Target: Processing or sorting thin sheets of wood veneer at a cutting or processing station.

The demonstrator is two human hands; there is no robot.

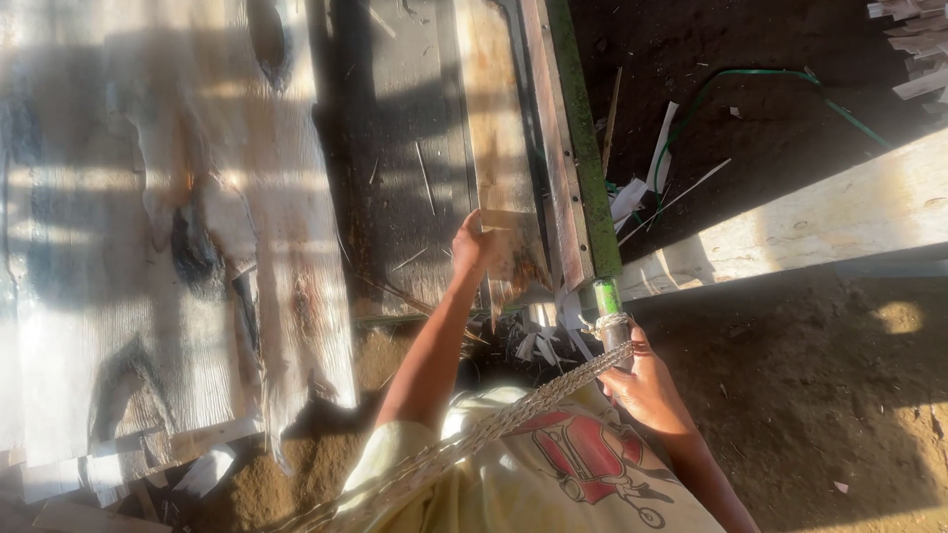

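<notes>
Far left, one wide pale plank [148, 227] with dark knots is seen lying flat, sunlit in bands. Small pale offcuts [202, 469] are scattered on the dirt floor [810, 395] below its near end. Next to it, one darker grey board [395, 148] is seen in shadow, thin splinters lying on it.

At centre, the left hand [472, 247] is pressed against a thin narrow wood strip [509, 197], fingers curled onto its near end; the strip lies along the left side of the long lever blade [568, 148]. The blade is seen as one long metal bar with a green-painted edge, running from top centre down to a green handle [607, 301].

The right hand [642, 380] is closed around the lower end of that handle, just under a wrapped band. One braided rope [474, 434] is seen running from the handle area down-left across the person's pale printed shirt [563, 474].

Under the blade, a heap of pale cut slats [538, 345] is seen on the floor; the count cannot be told. Right of the blade, several white slivers [662, 148] and one green hose [770, 79] lie on dark soil. One pale beam [820, 222] crosses diagonally at right. More pale slats [918, 49] are stacked in the top right corner. No containers, packages or labels are seen.
</notes>
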